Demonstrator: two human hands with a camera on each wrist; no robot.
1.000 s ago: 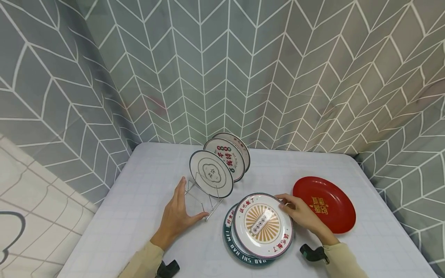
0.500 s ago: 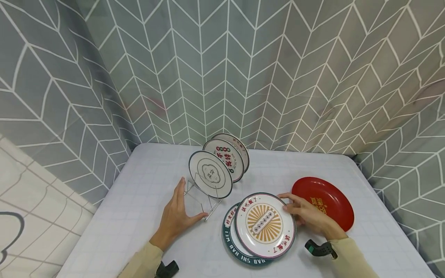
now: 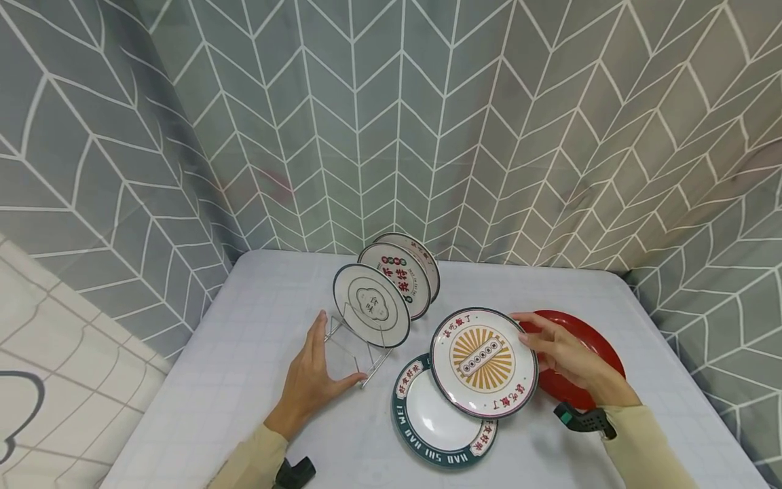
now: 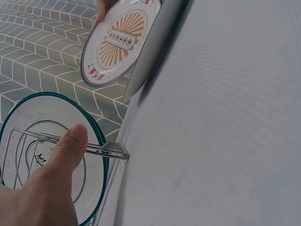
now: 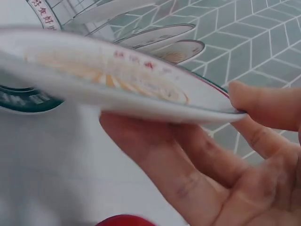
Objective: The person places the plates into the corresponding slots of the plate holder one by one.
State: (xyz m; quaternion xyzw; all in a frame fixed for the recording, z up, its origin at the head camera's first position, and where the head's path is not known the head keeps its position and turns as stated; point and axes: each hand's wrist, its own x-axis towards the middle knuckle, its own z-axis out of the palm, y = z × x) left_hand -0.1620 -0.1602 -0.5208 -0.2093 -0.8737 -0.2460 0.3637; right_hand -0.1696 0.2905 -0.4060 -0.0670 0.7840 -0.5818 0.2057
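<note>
Your left grip (image 3: pixel 320 377) is spread wide, thumb resting against the wire rack (image 4: pixel 113 150) to its right. Just beyond that grip, a cloud-motif plate (image 3: pixel 369 307) leans in the rack, with two more plates (image 3: pixel 399 277) standing behind it. Between your grips, a green-rimmed plate (image 3: pixel 436 418) lies on the table (image 3: pixel 357 445). Your right grip (image 3: pixel 565 354) pinches the sunburst plate (image 3: pixel 485 362) by its rim, thumb on top and fingers beneath, holding it raised to that grip's left. A red plate (image 3: pixel 589 339) lies below your right grip, partly hidden by it.
</note>
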